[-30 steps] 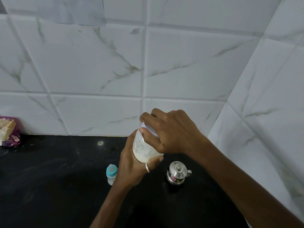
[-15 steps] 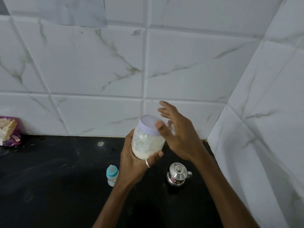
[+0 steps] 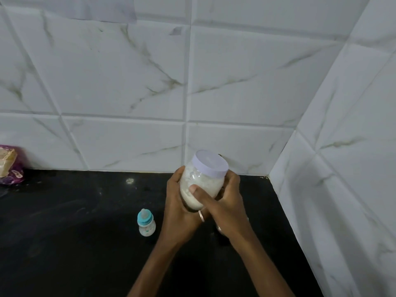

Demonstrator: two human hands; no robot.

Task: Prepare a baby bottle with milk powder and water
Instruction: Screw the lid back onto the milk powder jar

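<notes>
Right in the middle of the frame, a see-through jar [image 3: 200, 185] with white powder inside is held up above the black counter [image 3: 75, 232]. No words can be read on the jar. It is round and fat, and it is tilted so its top leans to the upper right. A smooth, flat, pale purple lid [image 3: 210, 163] is on top of it.

The jar is gripped on its left side by the left hand [image 3: 182, 209], with the fingers curled around the back and a ring seen low on one finger. The right hand [image 3: 222, 202] is wrapped around the right side, and its thumb is pressed flat on the front of the jar. Both hands are closed tight on the jar, below the lid.

A small baby bottle [image 3: 146, 224] is stood upright on the counter, just left of the left wrist. It has a teal cap and tiny prints that are too small to read.

A purple packet [image 3: 10, 166] is seen at the left edge, against the shiny white marble-look tiles [image 3: 128, 71]; its writing is too blurry to read.
</notes>
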